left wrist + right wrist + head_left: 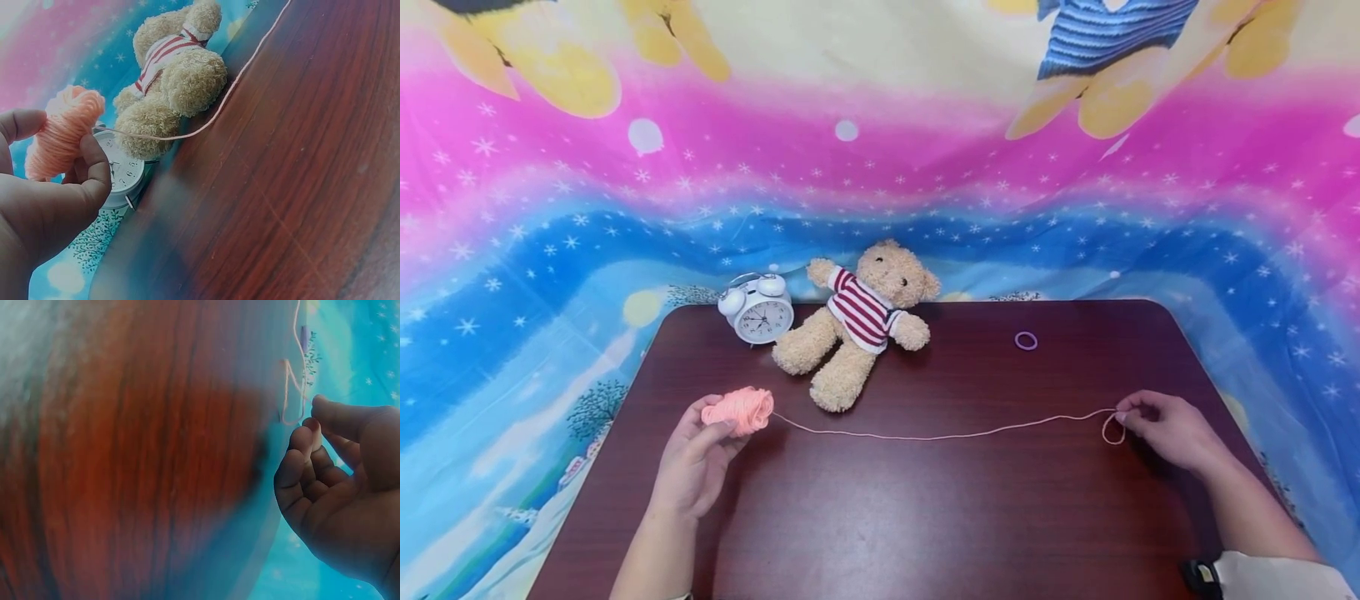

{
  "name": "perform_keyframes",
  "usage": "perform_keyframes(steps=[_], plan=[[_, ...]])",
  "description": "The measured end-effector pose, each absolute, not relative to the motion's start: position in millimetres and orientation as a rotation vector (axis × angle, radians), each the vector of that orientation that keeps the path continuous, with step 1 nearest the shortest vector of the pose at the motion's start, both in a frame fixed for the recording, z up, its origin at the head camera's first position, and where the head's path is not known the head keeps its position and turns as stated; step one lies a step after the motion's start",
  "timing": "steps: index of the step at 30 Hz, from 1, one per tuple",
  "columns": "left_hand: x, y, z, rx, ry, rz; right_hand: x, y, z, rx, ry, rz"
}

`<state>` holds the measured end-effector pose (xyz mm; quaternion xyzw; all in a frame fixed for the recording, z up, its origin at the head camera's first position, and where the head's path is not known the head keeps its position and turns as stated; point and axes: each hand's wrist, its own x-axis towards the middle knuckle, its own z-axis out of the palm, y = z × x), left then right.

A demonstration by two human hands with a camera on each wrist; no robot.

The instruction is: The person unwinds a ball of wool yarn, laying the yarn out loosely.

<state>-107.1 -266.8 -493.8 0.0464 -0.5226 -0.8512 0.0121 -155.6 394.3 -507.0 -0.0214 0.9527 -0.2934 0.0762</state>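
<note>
My left hand (696, 462) grips a small skein of peach yarn (741, 411) between thumb and fingers, above the table's left side. From the skein a single strand (917, 437) runs across to the right, sagging slightly in the middle. At its far end my right hand (1172, 429) pinches the strand between thumb and forefinger, and a short loop of it hangs below the fingertips. In the left wrist view, the wound yarn (65, 128) shows its parallel turns, with the thumb and fingers on opposite sides. The right wrist view has the loop (286, 394) beside the fingertips.
A teddy bear (861, 317) in a red-and-white striped shirt lies at the back of the dark wooden table (925, 517). Beside it on the left stands a white twin-bell alarm clock (762, 319). A purple ring (1026, 341) lies back right. A printed cloth (880, 192) surrounds the table.
</note>
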Motion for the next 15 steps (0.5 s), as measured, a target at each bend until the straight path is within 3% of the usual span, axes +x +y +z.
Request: perform_keyframes(steps=[15], plan=[[-109.3, -260.4, -492.8, 0.115, -1.627, -2.663, -157.1, 387.3, -498.4, -0.069, 2.897, -0.91]])
